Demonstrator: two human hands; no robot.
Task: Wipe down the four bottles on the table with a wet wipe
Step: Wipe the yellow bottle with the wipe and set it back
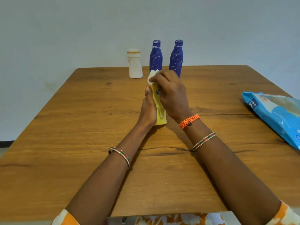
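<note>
A yellow bottle [159,111] stands on the wooden table [81,127] near its middle. My left hand [148,109] holds it from the left side, thumb up along the bottle. My right hand [172,93] presses a white wet wipe [151,77] against the bottle's upper part, fingers curled over the wipe. Behind them, at the far edge, stand two blue bottles [155,56] [176,57] with white scribble marks, and a white bottle [135,64] with a cream cap to their left. The yellow bottle's top is hidden by the wipe and my right hand.
A blue pack of wet wipes [276,114] lies at the table's right edge. A pale wall rises behind the table. The table's near edge is just in front of my body.
</note>
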